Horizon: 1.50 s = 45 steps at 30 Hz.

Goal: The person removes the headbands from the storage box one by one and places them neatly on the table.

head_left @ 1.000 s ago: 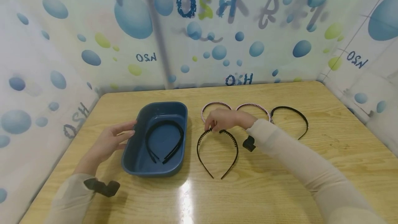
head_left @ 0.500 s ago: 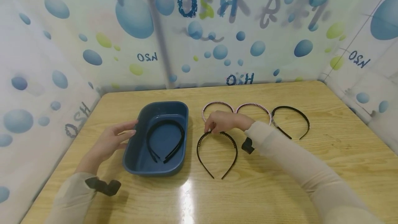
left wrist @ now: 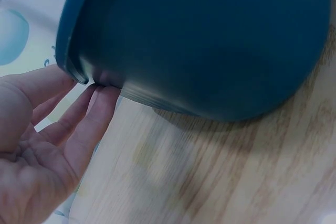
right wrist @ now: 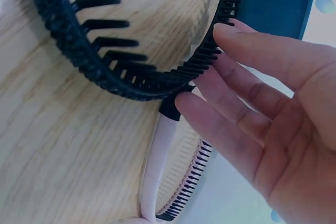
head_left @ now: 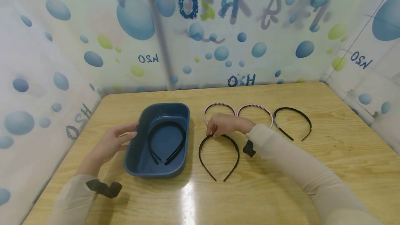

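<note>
Barely shifted, black toothed headband [right wrist: 76,59] is pinched by right hand [head_left: 224,123], work seemingly unadvanced; blue tub [head_left: 165,141] is touched by uncurled left hand [head_left: 110,144].

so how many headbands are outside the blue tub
4: left pink headband and right pink headband at the back, far-right black headband, and nearer black headband pinched by the right hand. The right sleeve could hide more.

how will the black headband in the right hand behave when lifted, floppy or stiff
The black headband is probably springy rather than floppy: its thin band holds a smooth arch. It is likely light, being just a slim strip with comb teeth. Rolling seems unlikely, since its ends stand apart and leave the curve open.
</note>
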{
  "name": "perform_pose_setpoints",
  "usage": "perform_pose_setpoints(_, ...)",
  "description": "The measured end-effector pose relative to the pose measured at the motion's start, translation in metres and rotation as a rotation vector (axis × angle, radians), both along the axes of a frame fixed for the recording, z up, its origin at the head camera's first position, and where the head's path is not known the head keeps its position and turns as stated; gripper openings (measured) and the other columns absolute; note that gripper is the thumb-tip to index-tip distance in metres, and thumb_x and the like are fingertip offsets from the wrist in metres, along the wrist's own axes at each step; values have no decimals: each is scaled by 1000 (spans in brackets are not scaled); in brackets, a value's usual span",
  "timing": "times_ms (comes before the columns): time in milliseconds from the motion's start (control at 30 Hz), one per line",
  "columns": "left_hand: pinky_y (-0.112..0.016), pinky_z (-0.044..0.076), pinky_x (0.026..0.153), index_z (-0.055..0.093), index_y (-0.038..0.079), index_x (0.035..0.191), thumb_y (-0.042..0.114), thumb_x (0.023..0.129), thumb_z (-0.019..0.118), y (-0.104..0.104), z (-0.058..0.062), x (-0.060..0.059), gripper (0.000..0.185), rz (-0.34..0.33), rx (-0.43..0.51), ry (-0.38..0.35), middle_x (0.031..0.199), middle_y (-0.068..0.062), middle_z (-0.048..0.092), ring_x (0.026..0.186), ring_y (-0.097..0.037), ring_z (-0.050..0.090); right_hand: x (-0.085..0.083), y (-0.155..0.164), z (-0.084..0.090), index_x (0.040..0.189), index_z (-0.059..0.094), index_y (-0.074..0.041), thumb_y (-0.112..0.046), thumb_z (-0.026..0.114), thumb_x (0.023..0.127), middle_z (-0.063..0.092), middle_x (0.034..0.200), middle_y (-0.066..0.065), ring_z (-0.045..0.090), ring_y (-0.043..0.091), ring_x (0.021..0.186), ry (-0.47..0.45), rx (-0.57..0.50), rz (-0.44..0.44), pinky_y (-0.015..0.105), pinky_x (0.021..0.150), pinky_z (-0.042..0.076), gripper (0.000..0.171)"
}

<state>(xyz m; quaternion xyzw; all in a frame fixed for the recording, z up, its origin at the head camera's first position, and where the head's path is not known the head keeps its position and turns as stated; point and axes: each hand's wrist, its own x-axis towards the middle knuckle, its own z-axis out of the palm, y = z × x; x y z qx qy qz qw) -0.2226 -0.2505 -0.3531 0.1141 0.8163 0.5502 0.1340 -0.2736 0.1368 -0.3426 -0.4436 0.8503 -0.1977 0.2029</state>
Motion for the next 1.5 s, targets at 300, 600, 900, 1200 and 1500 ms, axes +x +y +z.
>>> perform_pose_setpoints(300,-34,49,81,33,-1,140,24,94,55,-1,0,0,57,-6,-3,1,143,-21,28,118,-14,43,0,0,-2,101,70,-4,2,66,82,67,91,6,60,12,79,-8,-8,9,24,70,49,20)
perform_pose_setpoints(600,-33,50,80,33,-1,140,23,94,55,-1,0,0,56,-1,13,-2,143,-21,29,106,2,48,2,0,0,101,69,-2,3,65,82,67,93,8,60,13,80,-34,-7,-5,24,70,49,20)
perform_pose_setpoints(900,-33,49,80,34,-1,140,24,93,55,0,0,0,57,5,5,-2,143,-22,29,104,3,48,2,-2,3,102,69,-2,0,64,84,67,94,7,61,12,80,-30,-2,13,24,71,49,19)
perform_pose_setpoints(1200,-33,50,78,34,-4,139,22,93,56,0,-1,0,57,5,30,-1,142,-25,29,103,4,49,3,-12,20,108,67,-3,-9,63,87,65,97,9,61,15,85,5,24,11,27,74,49,22)
perform_pose_setpoints(1500,-33,50,78,34,-2,139,23,93,55,-1,-2,-1,56,8,14,10,141,-23,31,103,3,49,-1,-24,38,112,64,-1,-7,61,88,64,102,12,60,16,85,15,37,32,28,74,48,25)
